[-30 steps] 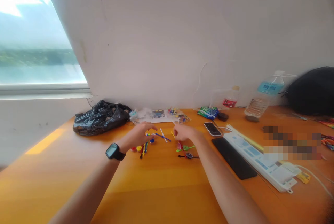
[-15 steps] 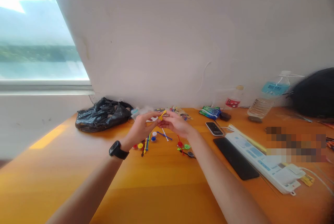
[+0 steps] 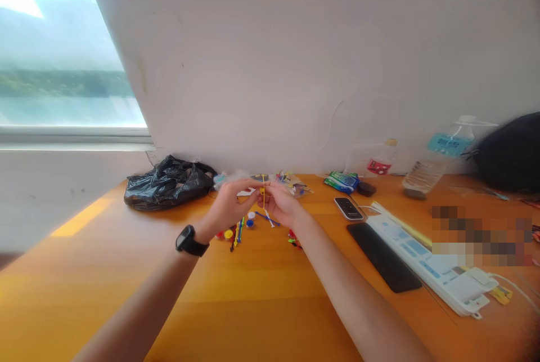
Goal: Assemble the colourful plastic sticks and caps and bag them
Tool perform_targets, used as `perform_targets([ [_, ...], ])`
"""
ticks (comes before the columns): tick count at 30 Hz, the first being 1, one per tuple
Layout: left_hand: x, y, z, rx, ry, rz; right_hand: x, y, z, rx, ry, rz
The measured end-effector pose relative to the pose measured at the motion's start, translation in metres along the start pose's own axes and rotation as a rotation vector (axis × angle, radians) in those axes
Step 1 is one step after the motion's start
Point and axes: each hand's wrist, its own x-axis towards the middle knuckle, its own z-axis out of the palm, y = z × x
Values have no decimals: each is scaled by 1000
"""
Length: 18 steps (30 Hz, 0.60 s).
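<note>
Between my fingertips, raised over the table, is a thin yellow plastic stick with a small round yellow part (image 3: 264,192) at its middle. My left hand (image 3: 232,201), with a black watch on the wrist, pinches it from the left. From the other side my right hand (image 3: 284,204) grips it too, its fingers curled. Below lie loose red, yellow, blue and white round pieces (image 3: 228,235) and several coloured sticks (image 3: 238,232). A blue stick crosses a white one (image 3: 269,219). My right forearm partly covers some red and green pieces (image 3: 292,236).
A black plastic bag (image 3: 171,184) lies at the back left. Small bagged parts (image 3: 293,183) rest by the wall. On the right are a wipes packet (image 3: 341,181), a white device (image 3: 348,208), a black phone-like slab (image 3: 383,258), a power strip (image 3: 422,260) and bottles (image 3: 426,173).
The yellow stick has turned from slanted to nearly upright between my fingers. My right hand and forearm have shifted slightly left, covering more of the red and green pieces.
</note>
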Motion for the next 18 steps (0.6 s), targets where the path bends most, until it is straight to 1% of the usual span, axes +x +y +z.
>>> perform_targets([
  [3, 0, 1, -1, 52, 16, 40, -2, -2, 3, -84, 129, -22],
  [5, 0, -2, -3, 76, 17, 44, -3, -5, 3, -179, 146, -57],
  [9, 0, -8, -7, 88, -12, 68, -6, -11, 0, -257, 50, -85],
  [12, 1, -10, -8, 77, -24, 78, -8, -11, -3, -274, 15, -80],
  [15, 1, -11, -8, 60, -67, 91, -9, -9, -5, -245, -32, -34],
  [18, 2, -12, -10, 34, -108, 87, -10, -8, -9, -159, -116, 21],
])
